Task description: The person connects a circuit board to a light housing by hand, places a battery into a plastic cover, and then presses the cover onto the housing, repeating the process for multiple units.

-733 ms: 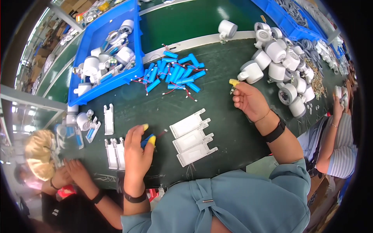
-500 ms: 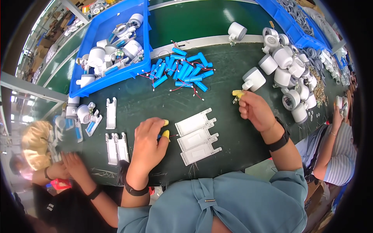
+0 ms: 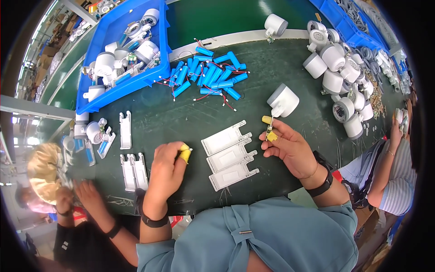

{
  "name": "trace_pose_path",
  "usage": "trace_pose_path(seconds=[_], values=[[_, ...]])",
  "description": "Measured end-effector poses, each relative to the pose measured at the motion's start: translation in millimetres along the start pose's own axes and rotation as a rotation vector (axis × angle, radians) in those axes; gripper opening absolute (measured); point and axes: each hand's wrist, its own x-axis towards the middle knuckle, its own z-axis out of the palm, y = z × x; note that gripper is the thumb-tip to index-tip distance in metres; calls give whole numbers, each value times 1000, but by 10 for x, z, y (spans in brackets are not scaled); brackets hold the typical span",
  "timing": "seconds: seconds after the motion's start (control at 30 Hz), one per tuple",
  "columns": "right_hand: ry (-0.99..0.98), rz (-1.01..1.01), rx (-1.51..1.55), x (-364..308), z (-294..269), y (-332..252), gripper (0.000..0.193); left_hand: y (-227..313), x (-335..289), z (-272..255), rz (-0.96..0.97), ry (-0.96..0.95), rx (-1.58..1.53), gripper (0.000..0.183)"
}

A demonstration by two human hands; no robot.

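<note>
My left hand (image 3: 168, 170), with yellow finger covers, is closed in a pinch beside the white casings. A small white plug end (image 3: 190, 149) shows at its fingertips. The blue battery on this lead, glimpsed between those fingers earlier, is now hidden. My right hand (image 3: 290, 147) pinches a small circuit board (image 3: 270, 129) at the neck of a white fan head with a grey rim (image 3: 284, 100). The head lies tilted on the bench just beyond my fingers. Between my hands, three flat white handle casings (image 3: 226, 156) lie in an overlapping row.
Loose blue batteries (image 3: 210, 75) with red leads are heaped ahead. A blue bin (image 3: 90, 105) of part-built units stands far left. More fan heads (image 3: 333, 81) pile at right. Several white casings (image 3: 125, 131) lie left. Co-workers' hands (image 3: 93, 201) are at both sides.
My right hand has moved left and nearer, bringing the fan head and board along. My left hand has shifted slightly left, and the lead's plug has drawn back to its fingertips.
</note>
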Motion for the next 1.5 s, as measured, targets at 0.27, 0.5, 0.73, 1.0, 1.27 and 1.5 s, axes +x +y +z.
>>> trace_pose_path(seconds=[0.27,0.5,0.73,1.0,1.27,1.5], values=[[-50,138,-44,-77,-77,-15,20,251,83,-71,-201,-69,-515,24],[-244,150,-115,-88,-88,8,22,851,286,273,143,-219,-324,32],[-294,118,-58,-195,-81,21,22,1002,357,473,351,-140,-109,32],[-315,45,-174,-200,-83,107,18,988,338,570,230,-95,-130,25],[-257,-187,-561,-249,23,117,16,873,350,524,-374,-393,-671,16],[-222,-121,-506,-256,42,130,16,894,312,580,-172,-299,-534,15]])
